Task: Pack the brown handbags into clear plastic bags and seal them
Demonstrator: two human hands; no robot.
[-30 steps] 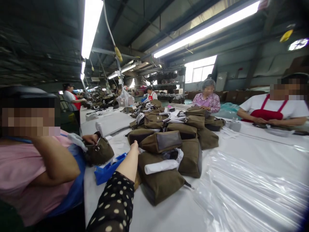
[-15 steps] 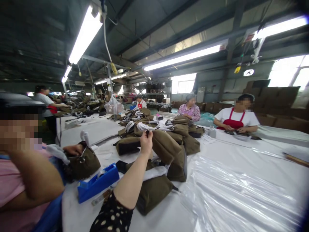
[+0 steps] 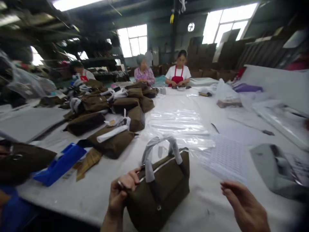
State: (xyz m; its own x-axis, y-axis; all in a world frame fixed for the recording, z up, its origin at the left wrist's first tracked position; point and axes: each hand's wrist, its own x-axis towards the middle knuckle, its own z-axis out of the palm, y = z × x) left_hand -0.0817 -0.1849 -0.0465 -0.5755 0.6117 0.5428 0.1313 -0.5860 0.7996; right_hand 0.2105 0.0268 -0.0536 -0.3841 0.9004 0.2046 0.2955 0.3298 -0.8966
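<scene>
My left hand [image 3: 123, 190] is closed on the top left end of an olive-brown handbag [image 3: 166, 190]. The handbag stands close in front of me at the table's near side. White wrapping covers the upper part of its handles [image 3: 150, 169], and a metal stud shows on its front. To the right of the bag, apart from it, my right hand [image 3: 246, 206] is held out over the white table with nothing in it. Its fingers are stretched and its thumb lies apart from them.
A pile of similar handbags [image 3: 131, 106] lies at left centre. Near it is a blue tape dispenser [image 3: 60, 164]. Clear plastic bags [image 3: 178, 125] and a printed sheet [image 3: 227, 154] lie beyond my hands; a grey machine [image 3: 275, 174] is at right. Co-workers [image 3: 178, 72] sit opposite.
The view has turned right. My left hand has drawn a handbag from the pile to the table in front of me. My right hand has come into view.
</scene>
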